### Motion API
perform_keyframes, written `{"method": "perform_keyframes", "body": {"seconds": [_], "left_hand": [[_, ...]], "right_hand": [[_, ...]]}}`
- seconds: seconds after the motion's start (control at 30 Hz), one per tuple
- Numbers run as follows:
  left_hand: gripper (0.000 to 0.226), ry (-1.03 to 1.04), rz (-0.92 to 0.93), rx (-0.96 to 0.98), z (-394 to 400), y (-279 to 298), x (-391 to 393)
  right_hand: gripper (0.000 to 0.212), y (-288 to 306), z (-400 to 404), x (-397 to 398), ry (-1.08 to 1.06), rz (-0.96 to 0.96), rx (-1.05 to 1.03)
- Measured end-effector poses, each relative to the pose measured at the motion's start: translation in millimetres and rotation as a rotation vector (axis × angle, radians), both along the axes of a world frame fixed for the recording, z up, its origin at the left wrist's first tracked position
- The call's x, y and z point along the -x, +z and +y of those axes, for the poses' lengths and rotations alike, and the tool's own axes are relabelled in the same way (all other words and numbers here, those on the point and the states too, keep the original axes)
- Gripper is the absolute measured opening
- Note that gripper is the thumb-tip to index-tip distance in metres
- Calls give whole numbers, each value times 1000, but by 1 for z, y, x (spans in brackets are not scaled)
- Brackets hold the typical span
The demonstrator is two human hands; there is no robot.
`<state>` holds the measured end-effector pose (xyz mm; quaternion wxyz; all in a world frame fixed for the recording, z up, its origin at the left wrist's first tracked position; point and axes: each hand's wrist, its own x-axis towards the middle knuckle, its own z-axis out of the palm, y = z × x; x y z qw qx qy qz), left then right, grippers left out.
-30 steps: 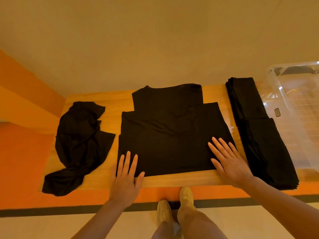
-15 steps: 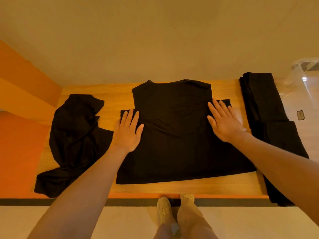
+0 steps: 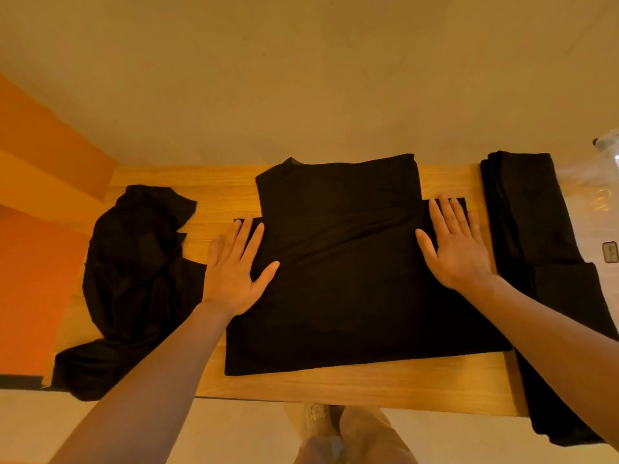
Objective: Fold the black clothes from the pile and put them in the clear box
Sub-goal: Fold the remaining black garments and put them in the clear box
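Wooden table (image 3: 335,386) against beige wall, orange panels at left. Black shirt (image 3: 341,262) laid flat at table centre, partly folded: narrower upper section with collar at far edge, wider lower section toward near edge. Left hand (image 3: 234,269) flat on shirt's left edge, fingers straight and together, thumb spread toward the middle, outer part of hand on bare wood. Right hand (image 3: 455,246) flat on shirt's right edge, fingers straight, tips over the small flap of cloth jutting out at right. Nothing gripped by either hand; palms down, pressing cloth.

Unfolded pile of black clothes (image 3: 134,279) crumpled at table's left end, one part hanging over near edge, touching or very near left wrist. Folded black stack (image 3: 536,229) along right end, reaching past near edge, partly hidden by right forearm. Clear box (image 3: 603,195) at far right, only a strip visible, just beside the stack; small label on its side. Shoes (image 3: 318,426) below table edge.
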<state>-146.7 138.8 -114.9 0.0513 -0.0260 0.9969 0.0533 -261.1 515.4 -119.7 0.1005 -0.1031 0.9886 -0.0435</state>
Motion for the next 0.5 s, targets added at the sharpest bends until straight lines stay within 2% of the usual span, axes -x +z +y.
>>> {"method": "perform_keyframes", "body": {"seconds": [0.33,0.5], "left_hand": [[71,4,-109,19,9,4,-43],[66,55,-64,-43,15,11,-49]], "right_hand": [[69,0,8,-54,27,-16,8],[66,8,14,-54,69,13,41]]}}
